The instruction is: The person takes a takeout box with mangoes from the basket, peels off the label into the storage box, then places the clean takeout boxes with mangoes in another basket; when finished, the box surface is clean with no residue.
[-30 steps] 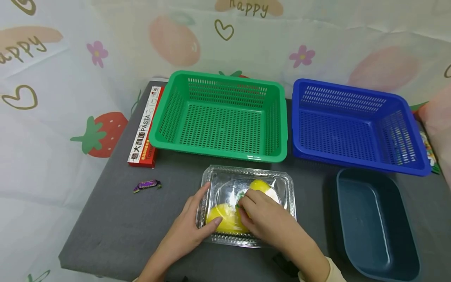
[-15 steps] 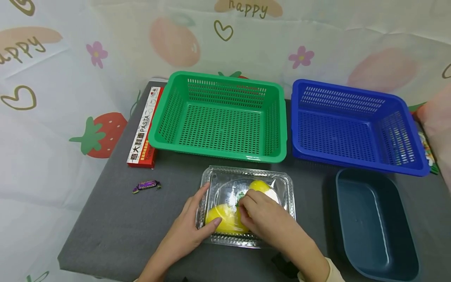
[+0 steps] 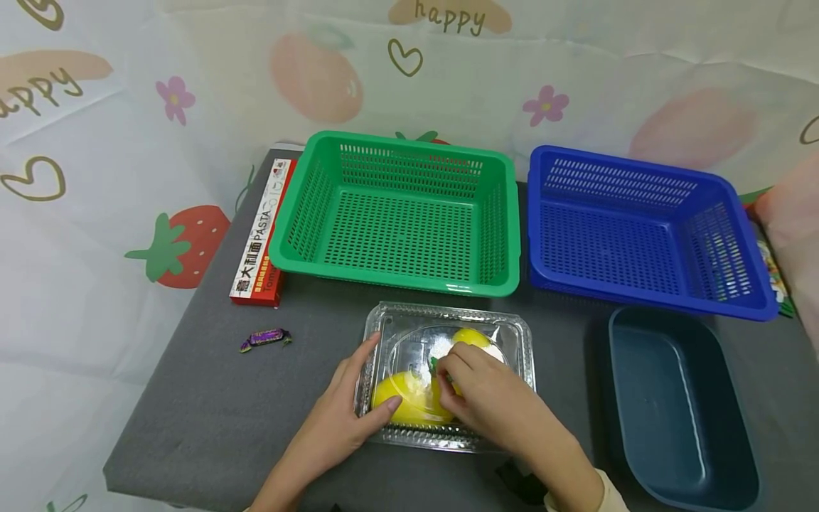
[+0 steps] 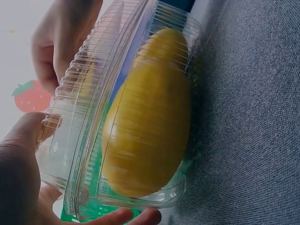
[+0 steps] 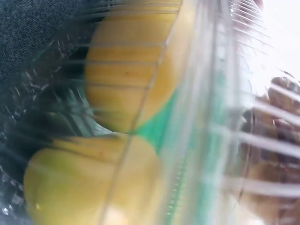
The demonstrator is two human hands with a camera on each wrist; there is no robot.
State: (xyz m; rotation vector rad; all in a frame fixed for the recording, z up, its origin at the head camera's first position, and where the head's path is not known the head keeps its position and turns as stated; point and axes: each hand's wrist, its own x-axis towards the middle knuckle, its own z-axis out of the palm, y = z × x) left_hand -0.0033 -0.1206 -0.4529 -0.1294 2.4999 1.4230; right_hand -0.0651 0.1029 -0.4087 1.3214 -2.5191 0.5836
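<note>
A lidded clear plastic clamshell box (image 3: 409, 320) lies in the middle of the table with yellow mangoes (image 3: 407, 398) inside. My left hand (image 3: 339, 411) rests at the box's left side, index finger straight along the edge and thumb on the lid; the left wrist view shows fingertips against the side wall. My right hand (image 3: 489, 387) is over the lid, fingers curled, thumb and index pinching at a small green piece (image 3: 433, 365), perhaps a sticker. The fingers partly hide it. Two mangoes (image 5: 131, 65) show blurred through the plastic in the right wrist view.
Behind the box stand a green basket (image 3: 403, 281) and a blue basket (image 3: 630, 281). A dark teal bin (image 3: 672, 405) is at the right. A pasta box (image 3: 262, 235) and a purple wrapped candy (image 3: 265, 338) lie at the left. A packet (image 3: 775, 277) peeks out beside the blue basket.
My right fingers have shifted slightly on the lid, and the green piece now sits tighter against the fingertips and looks different in shape. My left hand and the box stay in place.
</note>
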